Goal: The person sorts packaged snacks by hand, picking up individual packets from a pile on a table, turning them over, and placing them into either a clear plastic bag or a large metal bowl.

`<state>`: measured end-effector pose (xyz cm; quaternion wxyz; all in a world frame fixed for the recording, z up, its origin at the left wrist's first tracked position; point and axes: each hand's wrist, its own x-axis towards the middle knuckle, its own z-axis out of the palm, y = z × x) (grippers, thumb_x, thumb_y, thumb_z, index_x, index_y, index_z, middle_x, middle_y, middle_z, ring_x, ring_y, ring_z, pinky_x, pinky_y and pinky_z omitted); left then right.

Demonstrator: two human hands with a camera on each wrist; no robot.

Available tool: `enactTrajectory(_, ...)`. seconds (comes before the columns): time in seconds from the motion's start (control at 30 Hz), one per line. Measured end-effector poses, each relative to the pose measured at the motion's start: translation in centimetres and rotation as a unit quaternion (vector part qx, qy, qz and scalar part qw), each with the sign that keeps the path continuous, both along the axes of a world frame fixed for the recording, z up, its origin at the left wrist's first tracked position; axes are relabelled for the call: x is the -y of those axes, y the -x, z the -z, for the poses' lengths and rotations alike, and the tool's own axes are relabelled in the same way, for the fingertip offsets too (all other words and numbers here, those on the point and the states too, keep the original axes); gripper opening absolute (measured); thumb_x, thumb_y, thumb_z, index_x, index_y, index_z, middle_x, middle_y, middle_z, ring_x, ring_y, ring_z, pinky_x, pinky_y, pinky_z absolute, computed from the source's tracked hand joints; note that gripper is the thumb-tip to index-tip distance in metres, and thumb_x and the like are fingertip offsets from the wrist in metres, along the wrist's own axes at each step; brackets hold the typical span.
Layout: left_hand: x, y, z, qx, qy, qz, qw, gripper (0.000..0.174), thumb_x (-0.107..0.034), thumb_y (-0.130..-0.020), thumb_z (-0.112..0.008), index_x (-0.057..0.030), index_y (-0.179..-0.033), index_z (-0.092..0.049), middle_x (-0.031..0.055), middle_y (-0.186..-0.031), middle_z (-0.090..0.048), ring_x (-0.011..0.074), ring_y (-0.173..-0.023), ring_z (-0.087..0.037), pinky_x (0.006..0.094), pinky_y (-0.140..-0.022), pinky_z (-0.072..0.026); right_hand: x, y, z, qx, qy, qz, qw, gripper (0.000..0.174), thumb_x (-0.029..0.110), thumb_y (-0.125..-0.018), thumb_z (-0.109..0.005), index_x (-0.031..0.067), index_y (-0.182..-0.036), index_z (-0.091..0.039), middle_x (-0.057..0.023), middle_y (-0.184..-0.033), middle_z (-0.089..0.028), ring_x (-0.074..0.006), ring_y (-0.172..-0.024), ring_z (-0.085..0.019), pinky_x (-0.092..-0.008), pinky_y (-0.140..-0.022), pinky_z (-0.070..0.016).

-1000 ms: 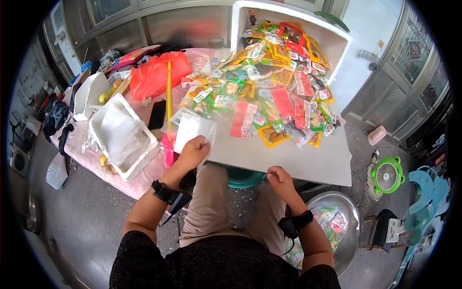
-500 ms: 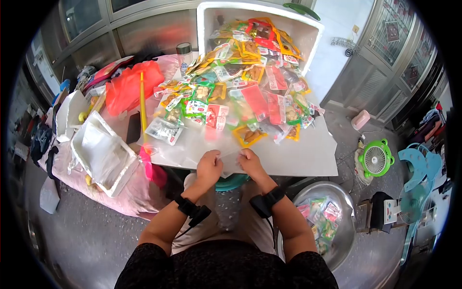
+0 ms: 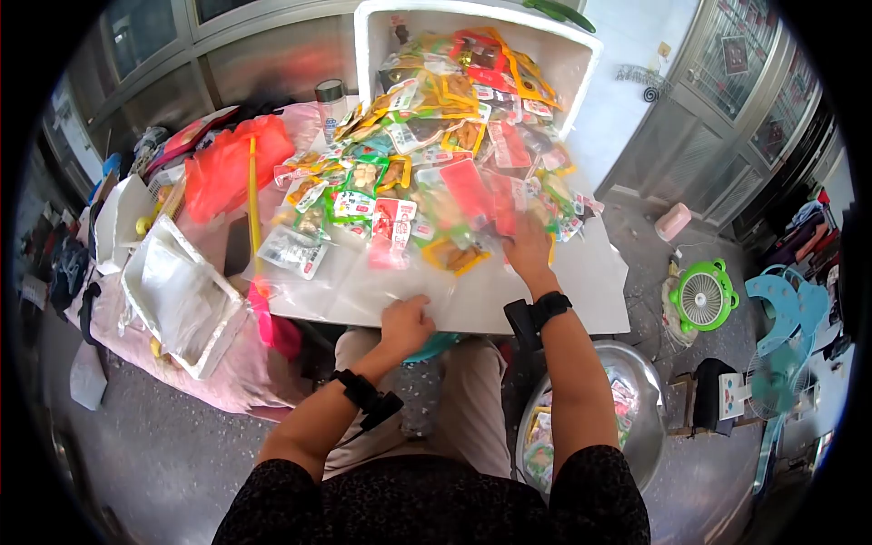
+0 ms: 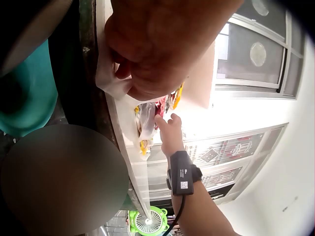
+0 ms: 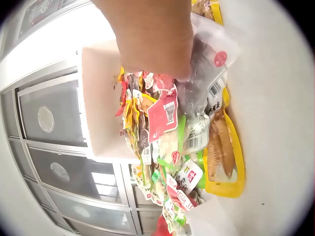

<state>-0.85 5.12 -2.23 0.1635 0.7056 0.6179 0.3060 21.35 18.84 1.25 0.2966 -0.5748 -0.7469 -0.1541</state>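
My left hand (image 3: 408,324) is at the front edge of the table, its fingers curled on a thin translucent plastic bag (image 4: 109,81) that hangs over the edge in the left wrist view. Farther forward and to the right, my right hand (image 3: 530,245) reaches to the near side of a heap of sealed food packets (image 3: 391,191). In the left wrist view its thumb and fingers stand apart. Around it lie a red-and-clear packet (image 5: 162,115), a clear packet with dark contents (image 5: 197,73) and a yellow-edged packet (image 5: 224,152). Its fingertips are hidden in the right wrist view.
A tipped white foam box (image 3: 363,54) spills packets onto the table (image 3: 581,291). At the left are a silver packet (image 3: 292,252), a yellow stick (image 3: 254,200), a red bag (image 3: 236,168) and a foam tray (image 3: 136,282). A metal basin (image 3: 649,445) with packets stands on the floor at right.
The left hand moved right from the tray side to the table's front middle. Both hands met at the clear bag there; then the right hand left it and went forward to the packet heap.
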Motion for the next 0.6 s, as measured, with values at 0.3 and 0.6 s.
enactTrajectory(0.3, 0.2, -0.6, -0.4, -0.078, -0.02, 0.007, 0.997, 0.014, -0.02, -0.068, -0.052, -0.0069, -0.068, -0.054, 0.0085, -0.065, -0.056, 0.0273, -0.067, -0.052, 0.0402, -0.06, -0.0384, -1.6, -1.0, 0.5, -0.039, 0.099, -0.04, 0.993, 0.029, 0.016, -0.075, -0.051, 0.007, -0.102, -0.045, -0.0109, -0.1, -0.05, -0.0278, -0.089, -0.051, -0.0373, -0.073, -0.042)
enactTrajectory(0.6, -0.2, -1.1, 0.3, -0.072, -0.012, -0.027, 0.997, 0.013, -0.017, -0.067, -0.05, -0.0063, -0.073, -0.054, 0.0108, -0.064, -0.056, 0.0296, -0.065, -0.053, 0.0429, -0.06, -0.0378, 12.5, -2.1, -1.7, -0.766, 0.307, -0.199, 0.529, 0.017, 0.011, -0.084, -0.041, 0.0028, -0.097, -0.048, -0.0087, -0.093, -0.055, -0.0183, -0.078, -0.056, -0.0315, -0.06, -0.0481)
